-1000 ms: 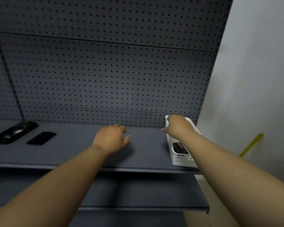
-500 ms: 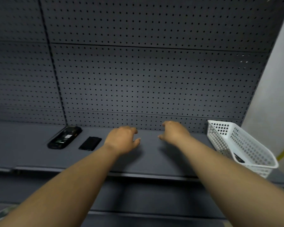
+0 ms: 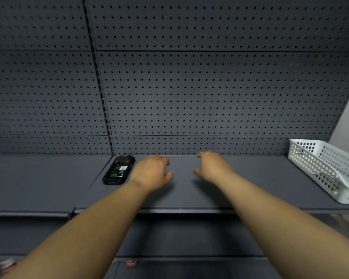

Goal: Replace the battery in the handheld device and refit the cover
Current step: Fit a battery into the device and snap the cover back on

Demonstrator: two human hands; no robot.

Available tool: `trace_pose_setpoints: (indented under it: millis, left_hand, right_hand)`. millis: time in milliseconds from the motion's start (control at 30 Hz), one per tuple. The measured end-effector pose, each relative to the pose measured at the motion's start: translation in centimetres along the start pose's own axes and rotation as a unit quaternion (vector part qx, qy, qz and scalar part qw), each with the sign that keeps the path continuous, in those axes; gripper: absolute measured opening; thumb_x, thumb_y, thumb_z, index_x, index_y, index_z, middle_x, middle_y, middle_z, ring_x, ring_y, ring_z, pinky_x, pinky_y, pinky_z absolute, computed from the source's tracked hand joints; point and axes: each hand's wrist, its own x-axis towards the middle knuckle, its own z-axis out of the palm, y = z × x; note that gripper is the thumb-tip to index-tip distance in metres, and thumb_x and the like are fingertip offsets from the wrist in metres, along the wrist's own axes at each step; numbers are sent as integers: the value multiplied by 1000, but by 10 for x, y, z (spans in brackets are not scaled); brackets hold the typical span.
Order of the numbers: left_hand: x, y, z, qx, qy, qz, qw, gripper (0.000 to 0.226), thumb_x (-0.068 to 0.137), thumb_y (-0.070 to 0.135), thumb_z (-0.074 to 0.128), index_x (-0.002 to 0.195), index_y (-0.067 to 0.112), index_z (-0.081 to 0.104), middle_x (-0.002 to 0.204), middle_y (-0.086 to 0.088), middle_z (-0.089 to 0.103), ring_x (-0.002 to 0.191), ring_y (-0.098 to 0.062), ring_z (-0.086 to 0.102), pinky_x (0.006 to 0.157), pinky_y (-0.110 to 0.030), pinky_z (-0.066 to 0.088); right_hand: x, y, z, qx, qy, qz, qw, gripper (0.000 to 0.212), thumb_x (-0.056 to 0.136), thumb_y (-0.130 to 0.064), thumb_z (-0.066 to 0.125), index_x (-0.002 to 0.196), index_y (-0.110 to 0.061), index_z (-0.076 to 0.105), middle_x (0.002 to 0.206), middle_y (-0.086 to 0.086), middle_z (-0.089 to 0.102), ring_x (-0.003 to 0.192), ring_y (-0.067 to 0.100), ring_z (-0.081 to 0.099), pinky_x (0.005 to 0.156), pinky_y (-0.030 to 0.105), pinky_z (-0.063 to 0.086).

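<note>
The black handheld device [image 3: 119,170] lies on the grey shelf [image 3: 260,188], back side up, with its compartment uncovered and a label and green parts showing inside. My left hand [image 3: 152,172] hovers palm down just right of it, fingers loosely curled and thumb apart, with nothing seen in it. The small flat black piece that lay beside the device is hidden behind this hand. A little further right, my right hand [image 3: 213,166] is also palm down, loose and empty.
A white perforated plastic basket [image 3: 322,164] stands at the shelf's right end by the wall. Grey pegboard [image 3: 189,87] backs the shelf. A second shelf section [image 3: 38,184] adjoins on the left, and a lower shelf sits below.
Both hands have shifted left along the shelf. My right hand has come away from the basket. My left hand has reached the spot beside the device and now covers the flat black piece.
</note>
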Motion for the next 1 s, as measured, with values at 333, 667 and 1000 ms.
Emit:
trace_pose_setpoints:
  millis: [333, 667, 1000]
  left_hand:
    - [-19, -22, -5, 14, 1, -25, 1000, 40, 89, 43, 48, 116, 14, 57, 116, -8, 62, 108, -27, 56, 90, -38, 46]
    - [-31, -43, -18, 26, 15, -69, 997, 48, 90, 43, 48, 128, 15, 49, 131, -7, 56, 120, -26, 51, 98, -37, 42]
    - [-44, -98, -28, 36, 17, -88, 995, 42, 89, 41, 48, 121, 14, 53, 119, -9, 61, 110, -28, 55, 90, -39, 45]
  right_hand:
    - [-3, -23, 3, -7, 6, -45, 999, 50, 90, -27, 59, 136, -13, 46, 140, 10, 48, 129, 28, 45, 100, 39, 45]
    - [3, -46, 4, -28, 1, -105, 994, 57, 89, -31, 60, 141, -15, 39, 144, 8, 44, 132, 28, 42, 102, 39, 43]
    - [11, -103, 16, -25, -5, -120, 992, 57, 88, -29, 61, 140, -14, 41, 144, 8, 43, 134, 26, 39, 104, 37, 41]
